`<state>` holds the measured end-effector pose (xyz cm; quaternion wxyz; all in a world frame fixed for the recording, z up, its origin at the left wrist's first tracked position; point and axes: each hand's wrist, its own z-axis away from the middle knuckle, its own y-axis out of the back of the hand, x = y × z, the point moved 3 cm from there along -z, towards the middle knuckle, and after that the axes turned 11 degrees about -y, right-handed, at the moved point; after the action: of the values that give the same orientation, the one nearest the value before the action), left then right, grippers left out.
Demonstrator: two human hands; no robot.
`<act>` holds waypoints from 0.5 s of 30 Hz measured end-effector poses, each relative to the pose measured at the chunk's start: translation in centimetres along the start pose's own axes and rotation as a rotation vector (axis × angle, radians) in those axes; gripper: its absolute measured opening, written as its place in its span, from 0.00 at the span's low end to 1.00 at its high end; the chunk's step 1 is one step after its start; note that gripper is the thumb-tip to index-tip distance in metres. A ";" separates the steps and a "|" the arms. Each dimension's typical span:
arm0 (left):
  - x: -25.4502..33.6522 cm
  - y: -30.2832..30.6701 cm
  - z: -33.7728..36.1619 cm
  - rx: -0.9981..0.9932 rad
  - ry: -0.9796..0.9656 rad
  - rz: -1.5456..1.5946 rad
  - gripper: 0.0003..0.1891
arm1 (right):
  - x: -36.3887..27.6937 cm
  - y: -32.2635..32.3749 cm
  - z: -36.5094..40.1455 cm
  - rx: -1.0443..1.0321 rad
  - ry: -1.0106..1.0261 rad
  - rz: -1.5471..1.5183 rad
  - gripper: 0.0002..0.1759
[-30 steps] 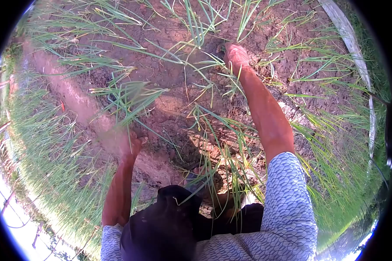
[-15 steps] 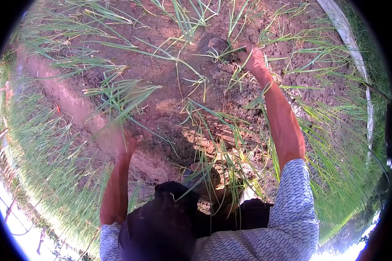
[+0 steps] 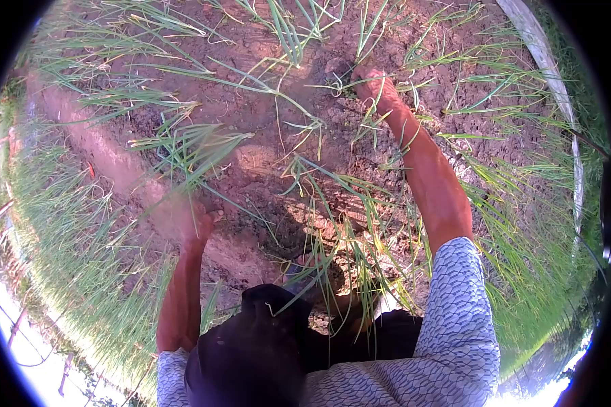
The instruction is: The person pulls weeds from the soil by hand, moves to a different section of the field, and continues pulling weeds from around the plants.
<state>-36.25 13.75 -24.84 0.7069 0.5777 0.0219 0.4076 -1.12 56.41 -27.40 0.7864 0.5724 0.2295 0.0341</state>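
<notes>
Sunlight dapples the soil [image 3: 254, 159]; glare bleaches both near corners. Haze blurs the left grip [image 3: 198, 220]; edges bow.

Left of centre in the frame, a clump of long, slender green leaves [image 3: 195, 150] is fanning out sideways and upward just above where I am reaching; its lower ends are blurring, so I am not making out whether I am gripping them. Near the top, right of centre, a small green plant [image 3: 337, 87] is sitting low in brown soil [image 3: 258, 161], its few thin leaves spreading and curling, just beside where I am reaching down.
</notes>
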 end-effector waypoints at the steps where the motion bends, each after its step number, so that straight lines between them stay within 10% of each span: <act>1: 0.3 0.1 0.0 -0.006 0.008 -0.011 0.24 | 0.1 0.0 0.1 0.012 -0.020 -0.048 0.14; 15: 5.2 2.4 0.2 -0.091 0.067 -0.097 0.26 | 0.5 0.1 1.6 -0.103 0.137 -0.130 0.10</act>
<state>-34.00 16.66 -20.51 0.7501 0.5293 0.0552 0.3926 -0.06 55.21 -27.11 0.7978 0.5115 0.3173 0.0335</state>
